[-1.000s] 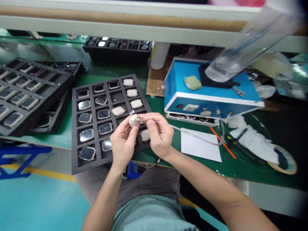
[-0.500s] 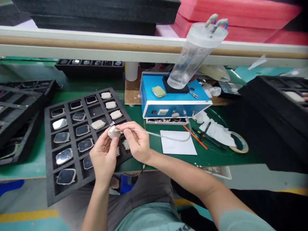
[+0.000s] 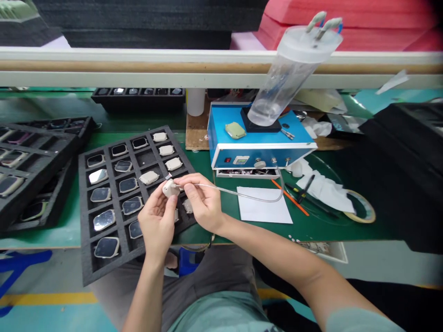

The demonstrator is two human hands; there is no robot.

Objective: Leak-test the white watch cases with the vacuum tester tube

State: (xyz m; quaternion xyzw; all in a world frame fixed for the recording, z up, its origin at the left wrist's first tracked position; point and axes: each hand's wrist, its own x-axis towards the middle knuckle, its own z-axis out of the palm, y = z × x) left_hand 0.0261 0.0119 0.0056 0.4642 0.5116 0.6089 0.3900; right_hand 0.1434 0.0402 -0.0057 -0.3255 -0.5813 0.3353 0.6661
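Observation:
My left hand (image 3: 158, 221) pinches a beige watch case (image 3: 170, 188) above the black foam tray (image 3: 85, 230). Against that case, my right hand (image 3: 205, 203) grips the end of a clear thin tube (image 3: 235, 191). The tube curves back to the front of a blue box (image 3: 221, 154) with a dial. In the tray's compartments lie several watches with dark screens (image 3: 106, 247) and several beige cases (image 3: 149, 177) turned over. Where the tube meets the case is partly hidden by my fingers.
A clear cylinder (image 3: 284, 78) and a green watch case (image 3: 235, 130) stand on the blue box. White paper (image 3: 265, 205), an orange stick (image 3: 290, 197), tissues (image 3: 325, 191) and a tape roll (image 3: 370, 214) lie right. More black trays (image 3: 44, 161) are stacked left.
The whole view has shifted, so the scene sits a little further right. Both hands keep the same hold on the watch case and the tube.

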